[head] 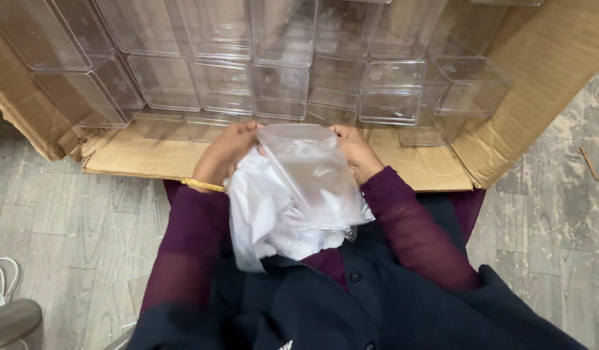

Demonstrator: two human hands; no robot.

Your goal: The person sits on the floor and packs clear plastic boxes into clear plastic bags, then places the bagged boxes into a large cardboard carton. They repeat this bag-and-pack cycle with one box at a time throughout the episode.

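Note:
Both my hands hold a clear plastic bag (312, 175) by its top edge, over my lap. My left hand (223, 154) grips the bag's upper left corner and my right hand (356, 150) grips the upper right corner. Bunched white plastic or fabric (257, 214) hangs behind and below the bag, partly inside it as far as I can tell. A gold bangle (202, 185) sits on my left wrist. My sleeves are dark purple.
A large open cardboard box (546, 58) lies on its side in front of me, packed with several stacked clear plastic containers (280, 58). Its lower flap (137, 159) rests on the grey wood-look floor. White cables (1, 272) lie at the far left.

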